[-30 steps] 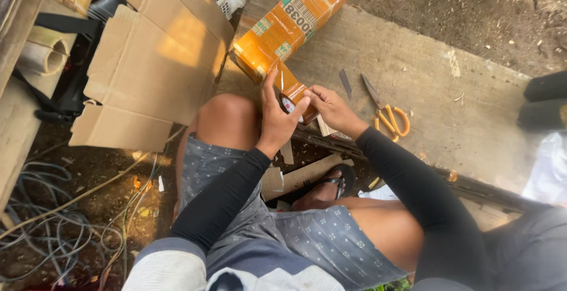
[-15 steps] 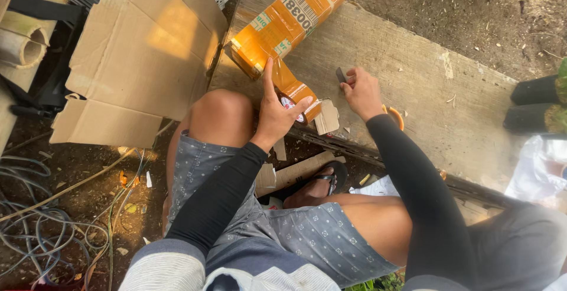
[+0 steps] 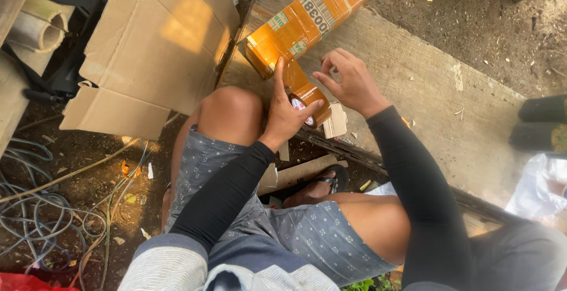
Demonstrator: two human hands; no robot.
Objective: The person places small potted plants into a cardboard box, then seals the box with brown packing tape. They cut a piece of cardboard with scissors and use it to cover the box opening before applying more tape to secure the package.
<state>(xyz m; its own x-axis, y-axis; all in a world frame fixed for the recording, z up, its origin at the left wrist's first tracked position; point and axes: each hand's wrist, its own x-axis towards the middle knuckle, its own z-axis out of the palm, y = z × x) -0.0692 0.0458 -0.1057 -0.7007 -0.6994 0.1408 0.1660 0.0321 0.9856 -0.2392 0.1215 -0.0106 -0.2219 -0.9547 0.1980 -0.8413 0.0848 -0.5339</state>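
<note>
Seated at a wooden bench point(image 3: 413, 90), a person's left hand point(image 3: 286, 114) clasps a roll of brown tape point(image 3: 307, 103) beside a tape-wrapped orange box point(image 3: 307, 19), while the right hand point(image 3: 348, 81) hovers just right, fingers loosely curled and empty.

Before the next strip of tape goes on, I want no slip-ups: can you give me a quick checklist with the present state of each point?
1. Left hand grips the roll of brown tape: ok.
2. Right hand is free to pull tape: ok, fingers open above the roll, holding nothing.
3. Long orange taped box lies flat on the wooden board: ok.
4. Tape's loose end found: cannot tell, hidden by the fingers.
5. Scissors within reach: cannot tell, none in view.
6. Brown cardboard sheet is clear of the box: ok, it lies beside it.
</note>
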